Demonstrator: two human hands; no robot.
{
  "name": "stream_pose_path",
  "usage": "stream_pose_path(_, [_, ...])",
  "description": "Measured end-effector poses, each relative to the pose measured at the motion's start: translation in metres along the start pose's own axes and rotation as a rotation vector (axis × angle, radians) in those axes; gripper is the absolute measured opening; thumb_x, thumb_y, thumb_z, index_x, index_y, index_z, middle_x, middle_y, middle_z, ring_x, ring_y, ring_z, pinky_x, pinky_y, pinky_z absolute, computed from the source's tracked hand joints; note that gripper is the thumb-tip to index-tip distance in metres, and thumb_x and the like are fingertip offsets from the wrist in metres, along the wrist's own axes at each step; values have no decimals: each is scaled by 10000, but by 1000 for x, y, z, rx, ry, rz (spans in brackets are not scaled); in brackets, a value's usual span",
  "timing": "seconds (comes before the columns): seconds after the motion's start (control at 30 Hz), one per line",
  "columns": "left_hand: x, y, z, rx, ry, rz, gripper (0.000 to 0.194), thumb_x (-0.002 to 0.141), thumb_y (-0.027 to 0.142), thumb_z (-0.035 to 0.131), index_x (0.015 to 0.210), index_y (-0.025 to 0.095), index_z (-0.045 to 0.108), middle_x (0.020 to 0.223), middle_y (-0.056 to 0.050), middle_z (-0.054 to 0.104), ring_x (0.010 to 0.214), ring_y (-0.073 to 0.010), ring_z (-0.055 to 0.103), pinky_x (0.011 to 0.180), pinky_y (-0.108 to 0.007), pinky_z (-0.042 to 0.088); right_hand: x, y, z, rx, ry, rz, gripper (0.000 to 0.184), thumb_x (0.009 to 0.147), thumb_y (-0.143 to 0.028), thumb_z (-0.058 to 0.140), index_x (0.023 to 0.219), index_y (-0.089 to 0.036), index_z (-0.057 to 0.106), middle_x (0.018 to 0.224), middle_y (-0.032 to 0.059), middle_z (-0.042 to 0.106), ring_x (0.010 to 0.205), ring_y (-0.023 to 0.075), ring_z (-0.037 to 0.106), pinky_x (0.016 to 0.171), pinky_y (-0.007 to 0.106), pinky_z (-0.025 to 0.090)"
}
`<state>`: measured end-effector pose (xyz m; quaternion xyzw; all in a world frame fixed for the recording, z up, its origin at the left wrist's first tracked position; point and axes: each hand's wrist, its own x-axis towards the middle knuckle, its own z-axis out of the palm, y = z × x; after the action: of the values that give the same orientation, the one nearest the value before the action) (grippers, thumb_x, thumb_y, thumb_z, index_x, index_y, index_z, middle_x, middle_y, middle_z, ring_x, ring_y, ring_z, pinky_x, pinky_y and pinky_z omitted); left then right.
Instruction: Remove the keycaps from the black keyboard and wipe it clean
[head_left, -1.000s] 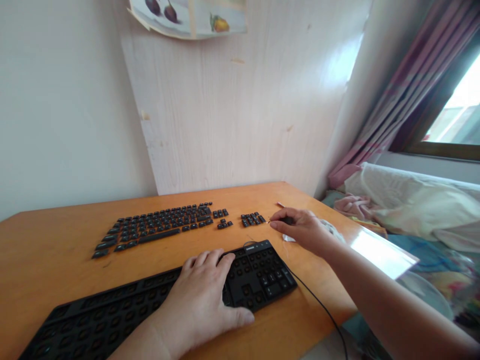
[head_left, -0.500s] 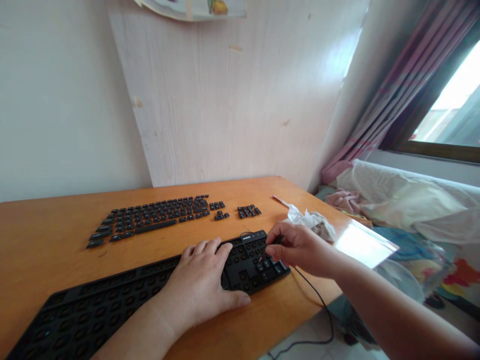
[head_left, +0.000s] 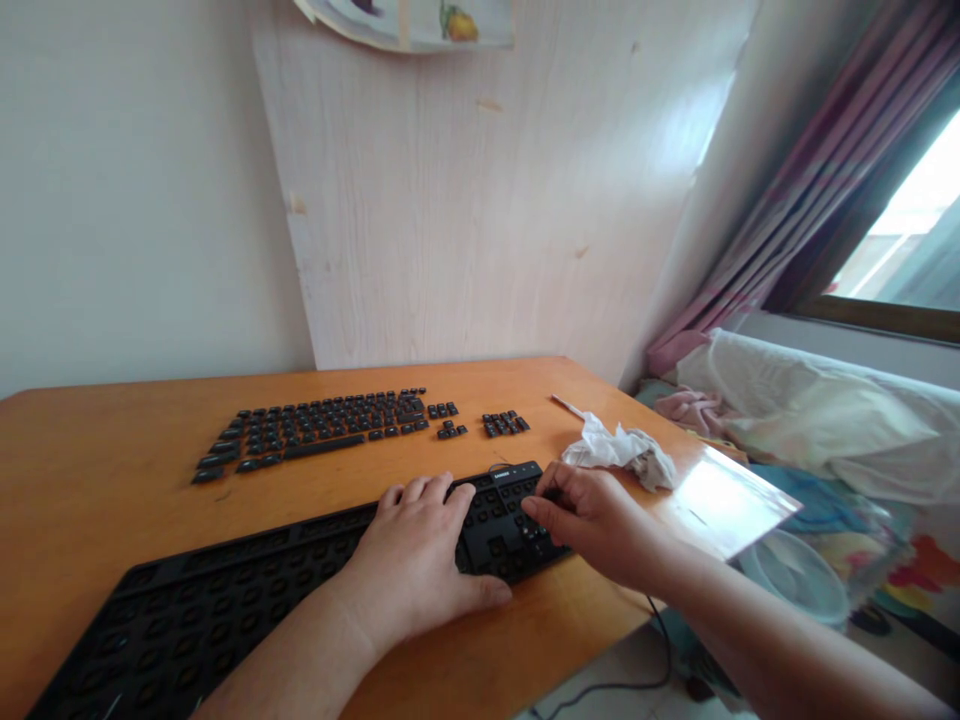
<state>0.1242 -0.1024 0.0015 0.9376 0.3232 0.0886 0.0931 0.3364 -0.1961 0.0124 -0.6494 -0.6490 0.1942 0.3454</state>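
Note:
A black keyboard (head_left: 300,552) lies slantwise along the front of the wooden table, most of its keycaps off and its sockets bare. Some caps still sit in its number pad (head_left: 534,530). My left hand (head_left: 420,560) rests across the keyboard, palm down and open, with its fingers at the back edge and the thumb stretched toward the front edge. Over the number pad, my right hand (head_left: 581,515) is closed in a pinch on a small dark tool (head_left: 553,495), mostly hidden by the fingers. Removed keycaps (head_left: 322,425) are laid out behind in keyboard order, with number-pad caps (head_left: 505,424) to the right.
Crumpled white tissue (head_left: 615,448) and a thin stick (head_left: 568,405) lie at the right of the table (head_left: 465,650). A shiny clear sheet (head_left: 731,500) overhangs the right edge. The cable (head_left: 664,640) drops to the floor near a plastic tub (head_left: 799,575).
My right hand has lowered and turned over the number pad, so the small dark tool shows less. The view has shifted slightly; my left hand stays on the keyboard.

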Motion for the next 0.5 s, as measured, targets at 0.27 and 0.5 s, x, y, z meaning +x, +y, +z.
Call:
stream_pose_path(0.27, [0,-1,2,-44,9,-5,932,582,827,567,1304,239,535,1400,-163,489,1284,-408,426,1058,-565,303,-5,3,15,-141,118,-39,167,902,-322,530,780,-208,531,632,-20,555,565,133,493,519,260,350])
stream_pose_path(0.5, [1,0,2,-39,8,-10,938,566,832,571,1289,235,543,1386,-169,499,1279,-409,432,1053,-561,314,-6,-2,21,-145,140,16,155,907,-303,508,780,-214,504,618,-27,541,545,134,497,507,259,343])
